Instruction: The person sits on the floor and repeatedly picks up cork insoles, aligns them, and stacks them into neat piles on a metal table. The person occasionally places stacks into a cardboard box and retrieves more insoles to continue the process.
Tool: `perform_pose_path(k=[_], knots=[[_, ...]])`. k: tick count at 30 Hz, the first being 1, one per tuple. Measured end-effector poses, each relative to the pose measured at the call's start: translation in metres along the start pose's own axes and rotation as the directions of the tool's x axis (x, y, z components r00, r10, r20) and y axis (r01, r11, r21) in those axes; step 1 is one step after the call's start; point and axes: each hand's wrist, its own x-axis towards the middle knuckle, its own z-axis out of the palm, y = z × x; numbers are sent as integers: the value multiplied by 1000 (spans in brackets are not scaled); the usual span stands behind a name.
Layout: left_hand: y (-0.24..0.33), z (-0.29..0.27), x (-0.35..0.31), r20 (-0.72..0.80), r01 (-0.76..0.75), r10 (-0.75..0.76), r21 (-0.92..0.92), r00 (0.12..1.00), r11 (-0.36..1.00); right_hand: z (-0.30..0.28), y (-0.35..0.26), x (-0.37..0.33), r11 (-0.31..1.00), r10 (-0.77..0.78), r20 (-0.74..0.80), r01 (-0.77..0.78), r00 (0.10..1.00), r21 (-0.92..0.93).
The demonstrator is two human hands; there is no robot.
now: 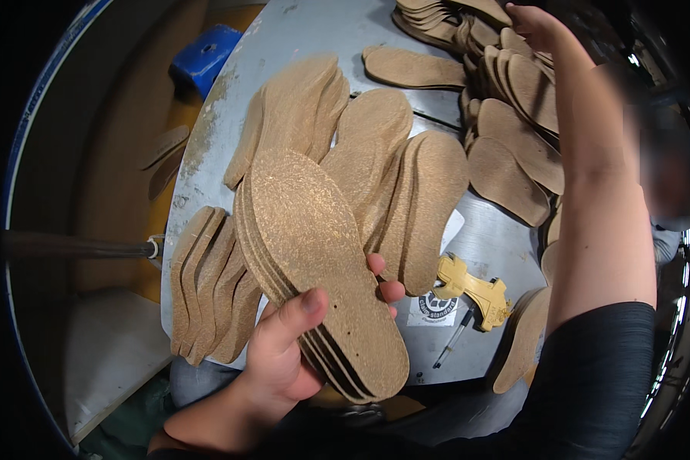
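My left hand (284, 349) grips a small stack of brown cork-like insoles (307, 222), thumb on the top one and fingertips round the far edge. A few small dark holes show near the narrower end of the top insole. Up at the far right, my right hand (540, 29) is at a heap of darker insoles (506, 142), its fingers closed at the edge of one insole (479, 8); part of this hand is hard to make out. Further insole stacks (295, 103) lie on the grey table (483, 222) beyond the held stack.
More insoles (211, 284) stand on edge at the left. Right of centre lie a yellow tool (474, 290), a pen (454, 343) and a round-printed label (432, 310). A blue plastic object (205, 60) stands beyond the table's left edge. A blurred person (671, 169) is at the right.
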Motion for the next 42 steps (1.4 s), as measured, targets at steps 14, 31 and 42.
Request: perform_pose_path(k=[14, 31, 42], knots=[[26, -20, 2, 85, -22, 22, -3, 996, 1000, 17, 0, 50, 970, -155, 73, 166, 985, -177], [16, -7, -8, 104, -46, 33, 127, 994, 991, 40, 8, -10, 874, -482, -132, 465, 866, -139], [21, 2, -16, 91, -47, 36, 123, 995, 991, 93, -48, -65, 762, -326, -354, 22, 877, -648]])
